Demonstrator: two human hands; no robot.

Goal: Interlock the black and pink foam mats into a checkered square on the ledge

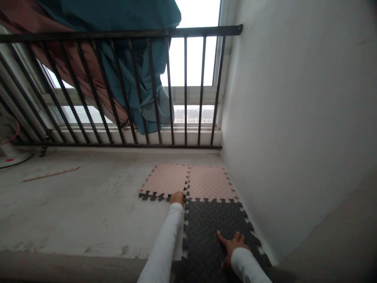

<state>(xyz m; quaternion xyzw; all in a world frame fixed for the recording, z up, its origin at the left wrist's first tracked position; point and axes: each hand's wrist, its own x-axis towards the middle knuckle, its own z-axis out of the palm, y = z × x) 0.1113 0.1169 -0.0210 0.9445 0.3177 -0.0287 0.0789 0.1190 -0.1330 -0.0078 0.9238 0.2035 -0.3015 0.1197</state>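
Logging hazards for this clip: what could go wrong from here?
1. The left hand, at the near edge of the left pink textured foam tile, could nudge it out of line.
2. The black textured foam tile might slide if the right hand on it pushes.
3. It might also buckle against the plain white wall close alongside.

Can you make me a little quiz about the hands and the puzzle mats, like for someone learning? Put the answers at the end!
1. What colour is the textured, jigsaw-edged foam tile under the person's right hand?
A) teal
B) black
C) pink

2. True or false: the left hand is gripping the black metal railing.

3. How many pink, textured, jigsaw-edged foam tile tops can you count?

Key:
1. B
2. False; it is at the near edge of the picture's left pink tile.
3. Two, side by side.
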